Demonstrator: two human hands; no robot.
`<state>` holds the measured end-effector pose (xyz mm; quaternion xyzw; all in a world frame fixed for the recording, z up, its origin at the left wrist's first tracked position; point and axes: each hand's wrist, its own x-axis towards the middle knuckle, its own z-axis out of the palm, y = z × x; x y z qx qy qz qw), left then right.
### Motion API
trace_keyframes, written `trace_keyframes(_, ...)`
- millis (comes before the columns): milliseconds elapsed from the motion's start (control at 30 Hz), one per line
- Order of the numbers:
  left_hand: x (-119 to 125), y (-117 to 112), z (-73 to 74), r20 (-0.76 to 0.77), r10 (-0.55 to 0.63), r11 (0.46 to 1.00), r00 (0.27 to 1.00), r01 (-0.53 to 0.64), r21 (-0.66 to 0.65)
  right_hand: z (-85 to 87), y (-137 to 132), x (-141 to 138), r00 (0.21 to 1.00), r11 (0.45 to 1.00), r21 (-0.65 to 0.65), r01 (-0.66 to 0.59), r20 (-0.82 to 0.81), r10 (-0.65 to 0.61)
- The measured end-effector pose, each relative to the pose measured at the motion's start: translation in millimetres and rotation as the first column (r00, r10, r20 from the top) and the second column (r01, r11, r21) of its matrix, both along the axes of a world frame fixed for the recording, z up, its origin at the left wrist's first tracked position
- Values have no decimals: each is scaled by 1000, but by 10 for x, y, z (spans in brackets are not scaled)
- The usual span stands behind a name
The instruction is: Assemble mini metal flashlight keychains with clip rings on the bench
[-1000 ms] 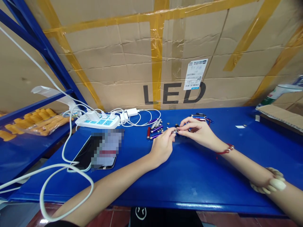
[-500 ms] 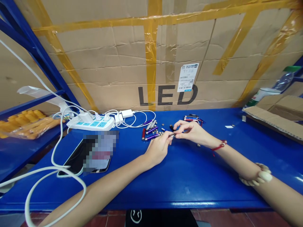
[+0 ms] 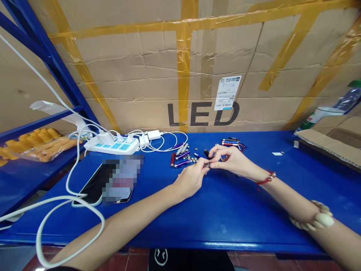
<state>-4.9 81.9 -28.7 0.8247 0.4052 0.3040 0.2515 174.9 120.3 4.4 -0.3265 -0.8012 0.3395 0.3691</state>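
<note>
My left hand (image 3: 192,177) and my right hand (image 3: 231,160) meet over the middle of the blue table (image 3: 225,210). Both pinch one small metal part (image 3: 207,164) between their fingertips, just above the tabletop. It is too small to name. Right behind my left hand lie several small coloured metal tubes (image 3: 180,157), red, purple and silver, with small round button cells (image 3: 194,159) scattered among them. A second little group of coloured tubes with clips (image 3: 232,143) lies behind my right hand.
A white power strip (image 3: 113,146) with chargers and white cables (image 3: 70,195) sits at the back left. A phone (image 3: 111,182) lies left of my arm. A large "LED" cardboard box (image 3: 197,75) stands behind. An open carton (image 3: 329,139) is at right, a blue shelf (image 3: 28,165) at left.
My hands have stayed together on the small part, with only slight finger movement. The view has shifted a little with my head.
</note>
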Motion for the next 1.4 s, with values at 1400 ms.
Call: trace_keyframes(1400,32,-21,79,64,188,982,980,-189,18,-72,37,-22,999,998,-51,-23,-48,20)
